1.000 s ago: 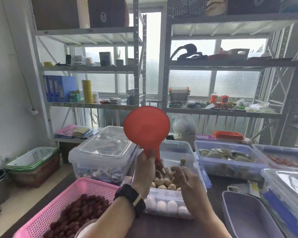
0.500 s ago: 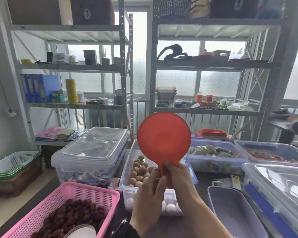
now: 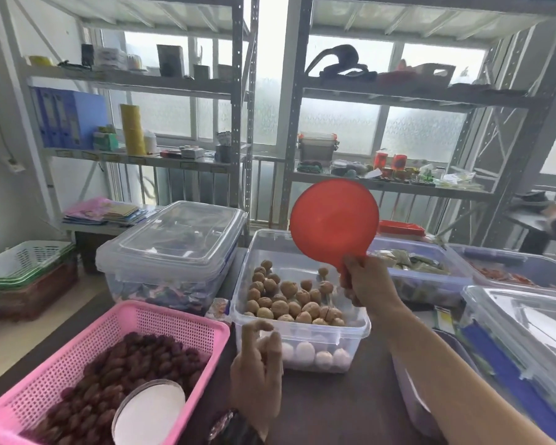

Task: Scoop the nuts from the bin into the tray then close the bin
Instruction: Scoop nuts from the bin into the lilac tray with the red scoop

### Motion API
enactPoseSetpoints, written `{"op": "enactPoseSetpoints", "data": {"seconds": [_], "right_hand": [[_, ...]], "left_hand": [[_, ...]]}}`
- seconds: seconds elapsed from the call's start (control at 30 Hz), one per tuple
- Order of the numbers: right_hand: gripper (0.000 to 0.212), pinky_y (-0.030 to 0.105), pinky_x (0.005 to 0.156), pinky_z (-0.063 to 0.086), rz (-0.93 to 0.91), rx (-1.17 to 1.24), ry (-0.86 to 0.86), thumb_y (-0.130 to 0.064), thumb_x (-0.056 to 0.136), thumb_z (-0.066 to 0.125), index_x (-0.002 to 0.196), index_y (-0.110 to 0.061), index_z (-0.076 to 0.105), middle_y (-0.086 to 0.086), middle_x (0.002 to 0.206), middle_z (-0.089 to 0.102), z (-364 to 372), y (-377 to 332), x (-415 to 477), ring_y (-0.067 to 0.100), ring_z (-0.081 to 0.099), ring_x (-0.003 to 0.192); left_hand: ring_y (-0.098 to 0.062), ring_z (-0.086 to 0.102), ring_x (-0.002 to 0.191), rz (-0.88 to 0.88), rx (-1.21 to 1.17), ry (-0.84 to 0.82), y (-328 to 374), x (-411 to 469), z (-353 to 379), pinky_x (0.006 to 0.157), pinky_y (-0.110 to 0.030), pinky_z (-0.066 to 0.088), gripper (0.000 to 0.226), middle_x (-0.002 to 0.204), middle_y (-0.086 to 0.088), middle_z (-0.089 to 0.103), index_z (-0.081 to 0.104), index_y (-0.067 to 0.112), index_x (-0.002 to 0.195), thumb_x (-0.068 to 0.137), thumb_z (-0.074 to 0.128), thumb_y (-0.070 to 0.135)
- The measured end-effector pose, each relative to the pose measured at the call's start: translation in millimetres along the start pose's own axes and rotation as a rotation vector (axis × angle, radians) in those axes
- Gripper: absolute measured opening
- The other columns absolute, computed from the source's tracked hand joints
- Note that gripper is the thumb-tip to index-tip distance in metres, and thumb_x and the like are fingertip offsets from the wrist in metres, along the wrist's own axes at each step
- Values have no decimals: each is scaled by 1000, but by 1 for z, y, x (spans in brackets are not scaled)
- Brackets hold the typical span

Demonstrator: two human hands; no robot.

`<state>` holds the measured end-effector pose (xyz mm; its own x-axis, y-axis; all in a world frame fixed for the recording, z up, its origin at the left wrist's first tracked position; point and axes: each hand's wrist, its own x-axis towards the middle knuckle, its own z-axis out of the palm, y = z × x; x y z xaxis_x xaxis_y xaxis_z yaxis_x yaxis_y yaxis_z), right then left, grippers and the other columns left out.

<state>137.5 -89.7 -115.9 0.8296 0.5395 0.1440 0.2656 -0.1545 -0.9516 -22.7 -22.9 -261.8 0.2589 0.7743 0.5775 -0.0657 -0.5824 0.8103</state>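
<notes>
A clear open bin [image 3: 302,329] stands at the table's centre with brown nuts [image 3: 289,300] piled inside. My right hand [image 3: 365,282] grips the handle of a round red scoop [image 3: 334,220], held upright above the bin's right side, its back facing me. In front of the bin my left hand [image 3: 257,364] hovers with loosely curled, parted fingers and holds nothing. A grey tray [image 3: 410,396] lies at the lower right, mostly hidden under my right forearm.
A pink basket [image 3: 174,319] of dark red fruit with a white round lid [image 3: 148,412] sits at the left front. A lidded clear bin [image 3: 174,245] stands behind it. More clear bins [image 3: 430,277] line the right. Metal shelves rise behind the table.
The red scoop passed from my left hand to my right hand. My left hand dropped down in front of the bin, and the scoop shifted to the right.
</notes>
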Motion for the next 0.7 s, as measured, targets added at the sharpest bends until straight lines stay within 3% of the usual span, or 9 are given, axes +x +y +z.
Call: {"op": "enactPoseSetpoints", "data": {"seconds": [0.1, 0.17, 0.23, 0.27, 0.33, 0.47, 0.57, 0.63, 0.7], "right_hand": [[37, 22, 41, 36, -64, -280, 19, -5, 92, 43, 58, -5, 55, 7, 49, 54, 6, 0, 20, 17, 48, 39], [27, 30, 52, 43, -117, -516, 0, -2, 85, 49, 60, -3, 59, 13, 60, 62, 13, 3, 33, 27, 56, 54], [14, 33, 60, 46, -146, -744, -1, -4, 82, 52, 79, -1, 65, 18, 80, 69, 22, 6, 42, 32, 62, 70], [17, 34, 62, 46, -158, -829, 17, -6, 82, 52, 92, -2, 65, 18, 88, 70, 27, 9, 45, 34, 64, 76], [28, 37, 67, 47, -197, -944, 50, -11, 83, 55, 111, -6, 58, 16, 95, 69, 35, 13, 50, 36, 66, 86], [51, 40, 72, 53, -265, -1108, 24, -11, 79, 69, 126, -9, 51, 12, 98, 68, 44, 18, 54, 34, 69, 86], [50, 40, 76, 52, -257, -1183, -26, -5, 78, 66, 127, -10, 55, 13, 114, 64, 45, 15, 52, 34, 67, 94], [55, 40, 76, 52, -242, -1188, -44, -4, 76, 68, 128, -10, 54, 14, 116, 62, 44, 13, 50, 35, 66, 97], [56, 38, 76, 51, -241, -1191, -58, -7, 76, 71, 128, -10, 53, 14, 114, 62, 41, 11, 47, 35, 66, 97]], "left_hand": [[-16, 45, 37, -7, -32, 14, -8, 1, -2, 43, -38, 46, 37, 45, -3, 47, 47, 28, 78, 92, 44, 62], [-15, 44, 34, -65, -21, 9, -18, 3, -2, 42, -42, 46, 57, 38, 0, 45, 51, 21, 61, 92, 40, 68], [-12, 44, 30, -138, -41, -23, -24, 6, -1, 43, -39, 48, 67, 33, -1, 46, 55, 21, 51, 90, 38, 72], [-10, 44, 30, -167, -50, -42, -26, 6, 0, 46, -37, 49, 69, 32, -2, 47, 57, 21, 50, 89, 38, 74], [-7, 45, 32, -191, -60, -60, -26, 7, 1, 51, -39, 51, 68, 33, -3, 48, 62, 21, 53, 89, 39, 74], [-9, 55, 45, -156, -1, -105, -26, 7, 1, 62, -43, 53, 66, 37, 0, 51, 64, 23, 53, 91, 37, 71], [-11, 59, 55, 15, 193, -268, -18, 2, 2, 65, -38, 51, 67, 49, 0, 58, 62, 18, 65, 92, 32, 71], [-14, 61, 58, 213, 283, -376, -8, -7, 7, 62, -33, 51, 46, 61, 2, 63, 58, 24, 83, 96, 37, 62], [-14, 66, 71, 339, 268, -538, 5, -17, 16, 69, -32, 53, 33, 78, 4, 70, 57, 28, 95, 98, 40, 55]]}}
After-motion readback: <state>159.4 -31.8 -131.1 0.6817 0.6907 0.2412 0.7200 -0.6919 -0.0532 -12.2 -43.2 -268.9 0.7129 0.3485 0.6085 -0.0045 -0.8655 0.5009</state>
